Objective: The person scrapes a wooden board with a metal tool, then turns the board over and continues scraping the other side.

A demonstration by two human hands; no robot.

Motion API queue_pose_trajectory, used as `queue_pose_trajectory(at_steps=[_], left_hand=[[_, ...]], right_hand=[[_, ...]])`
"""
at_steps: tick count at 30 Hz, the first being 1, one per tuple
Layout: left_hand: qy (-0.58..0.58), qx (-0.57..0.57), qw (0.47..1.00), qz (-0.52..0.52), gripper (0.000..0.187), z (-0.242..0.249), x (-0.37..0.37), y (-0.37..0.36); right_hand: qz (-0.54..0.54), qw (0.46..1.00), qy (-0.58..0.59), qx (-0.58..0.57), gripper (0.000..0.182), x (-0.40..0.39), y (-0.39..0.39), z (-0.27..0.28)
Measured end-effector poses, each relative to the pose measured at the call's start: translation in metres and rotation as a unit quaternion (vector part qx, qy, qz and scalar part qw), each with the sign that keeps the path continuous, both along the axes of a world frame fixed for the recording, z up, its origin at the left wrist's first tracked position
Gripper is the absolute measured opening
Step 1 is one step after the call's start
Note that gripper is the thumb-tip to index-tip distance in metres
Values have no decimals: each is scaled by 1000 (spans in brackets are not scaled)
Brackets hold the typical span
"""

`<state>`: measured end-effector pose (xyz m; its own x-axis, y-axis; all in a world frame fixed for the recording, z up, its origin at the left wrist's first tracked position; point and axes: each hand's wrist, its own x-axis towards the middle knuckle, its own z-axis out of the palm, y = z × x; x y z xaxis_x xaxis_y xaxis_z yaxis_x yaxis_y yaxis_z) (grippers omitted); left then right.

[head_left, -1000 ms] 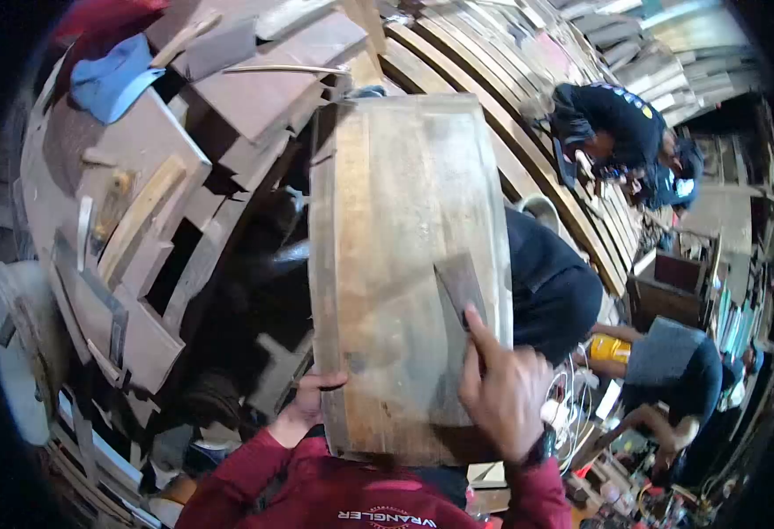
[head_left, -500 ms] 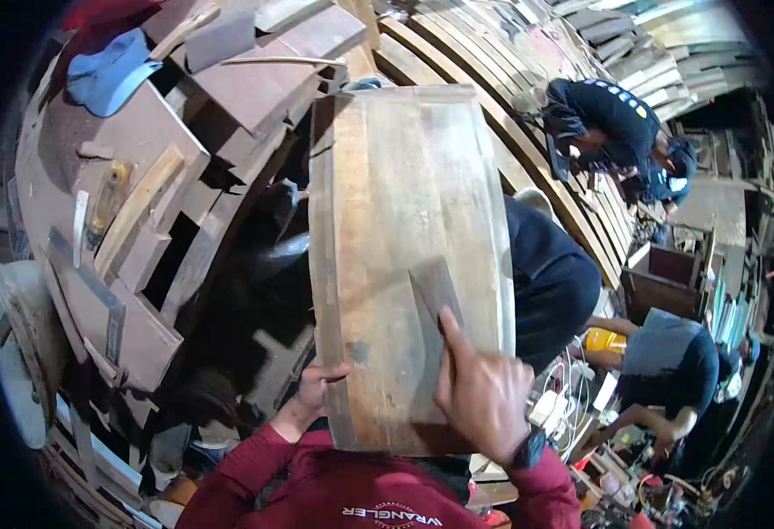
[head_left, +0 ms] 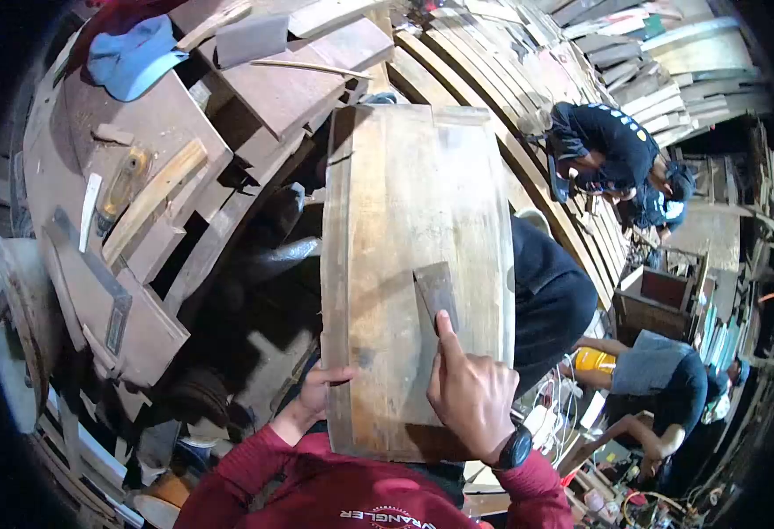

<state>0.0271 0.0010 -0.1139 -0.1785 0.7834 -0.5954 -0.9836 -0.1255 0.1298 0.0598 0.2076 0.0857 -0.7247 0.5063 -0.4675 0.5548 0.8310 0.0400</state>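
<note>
A wooden panel [head_left: 404,194] made of joined boards lies across my lap, pale in the middle with a darker left edge. My left hand [head_left: 321,392] grips its lower left edge, thumb on top and the other fingers hidden beneath. In my right hand [head_left: 475,397] is a flat metal scraper [head_left: 437,291], its blade resting on the panel's face. The index finger is stretched along the blade, while the other fingers curl round a handle that I cannot see. A dark watch [head_left: 516,447] is on the right wrist.
Left, a board surface holds a blue cap [head_left: 131,57], a wood-handled tool [head_left: 122,189] and a metal square [head_left: 118,326]. Long planks [head_left: 457,79] lie beyond the panel. Several people work at right, near a wooden box [head_left: 660,291] and tangled white cables [head_left: 550,406].
My right hand has shifted slightly left and a little up the panel with the scraper, whose blade now shows wider. My left hand keeps its grip. The whole view has shifted slightly.
</note>
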Motion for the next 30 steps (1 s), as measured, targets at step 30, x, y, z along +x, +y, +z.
queue_pose_trajectory(at_steps=[30], left_hand=[[-24, 39, 995, 90, 72, 12, -3, 15]], right_hand=[[6, 998, 58, -20, 56, 30, -53, -8]])
